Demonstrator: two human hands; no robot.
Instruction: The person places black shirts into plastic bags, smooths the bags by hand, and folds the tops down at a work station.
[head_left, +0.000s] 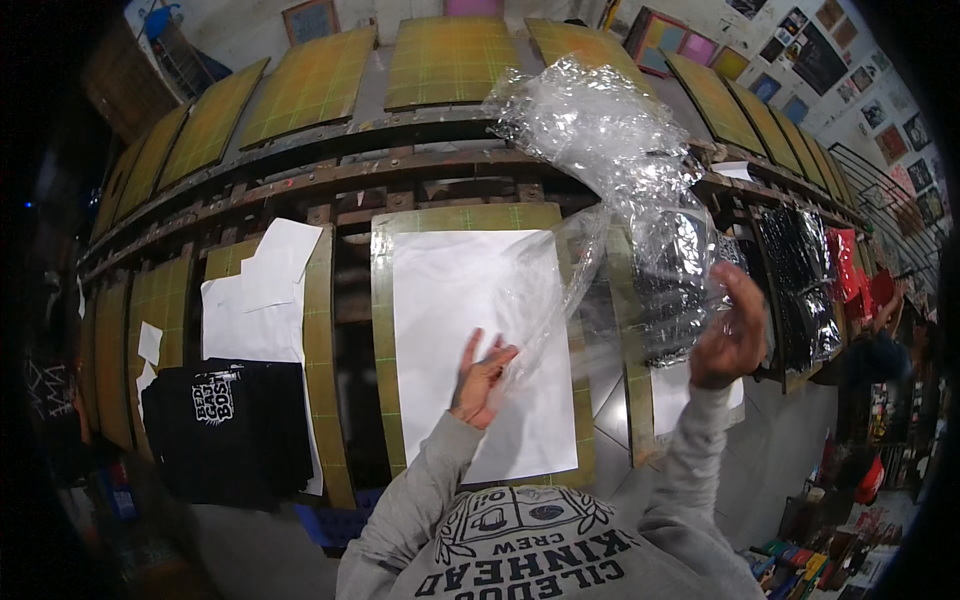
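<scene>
My left hand is over a large white sheet on a wooden board, thumb and forefinger pinching the edge of a clear plastic bag, the other fingers spread. Blurred film stretches from there towards my right hand, whose fingers are curled beside plastic-wrapped black garments. Whether that hand grips the film cannot be made out. A crumpled heap of clear plastic bags spreads over the rail and the boards beyond. To the left lies a stack of folded black T-shirts with a white print on top.
White paper pieces lie behind the T-shirts. Further right are more wrapped black garments and red packets. Angled boards line the far side of the metal rails. A blue crate stands below; another person's arm shows far right.
</scene>
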